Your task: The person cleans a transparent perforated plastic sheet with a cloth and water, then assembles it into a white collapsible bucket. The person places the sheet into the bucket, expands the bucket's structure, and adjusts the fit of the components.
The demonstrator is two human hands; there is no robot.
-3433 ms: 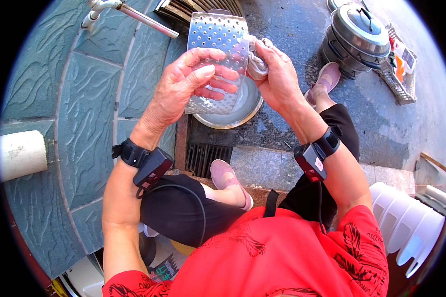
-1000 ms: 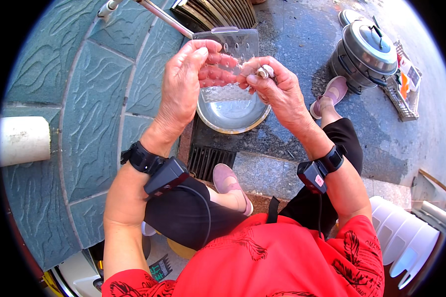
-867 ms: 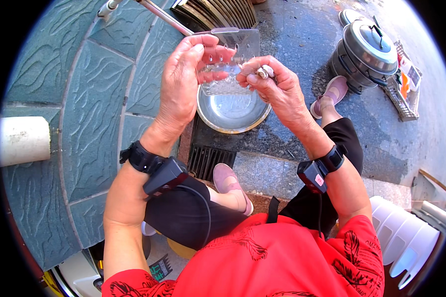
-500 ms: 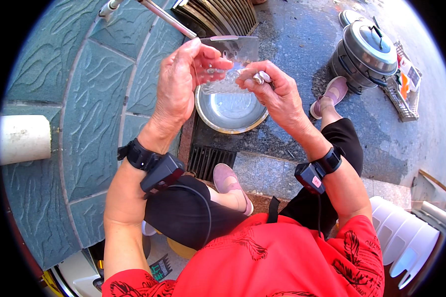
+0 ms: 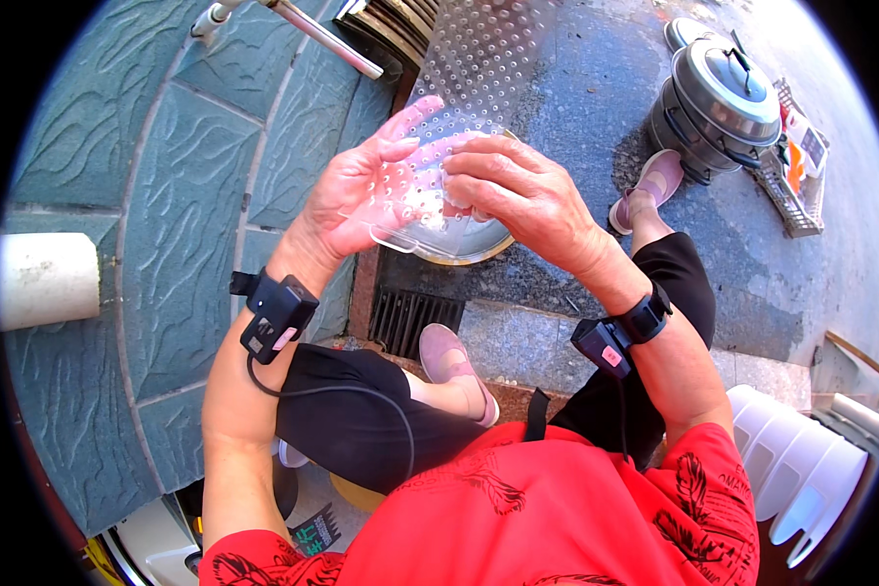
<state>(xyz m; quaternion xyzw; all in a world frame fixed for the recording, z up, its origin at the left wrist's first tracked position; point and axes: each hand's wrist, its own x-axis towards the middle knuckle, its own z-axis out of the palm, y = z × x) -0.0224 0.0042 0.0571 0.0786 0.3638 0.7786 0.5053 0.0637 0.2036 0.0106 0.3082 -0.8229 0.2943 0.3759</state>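
Presently, a clear sheet (image 5: 488,63) is above the basin (image 5: 483,255), left hand (image 5: 352,190) spread beneath, right hand (image 5: 525,190) curled over, its pinch hidden; right of the basin, a crate (image 5: 804,217) holds an orange thing (image 5: 795,168).

A clear plastic sheet (image 5: 483,73), dotted all over, slants across the left hand (image 5: 352,190).

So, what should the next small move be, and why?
Probably slide the right hand outward along the clear perforated sheet: its fingers curl over the near part, the open left hand lies partly behind, and the far part extends beyond both hands.
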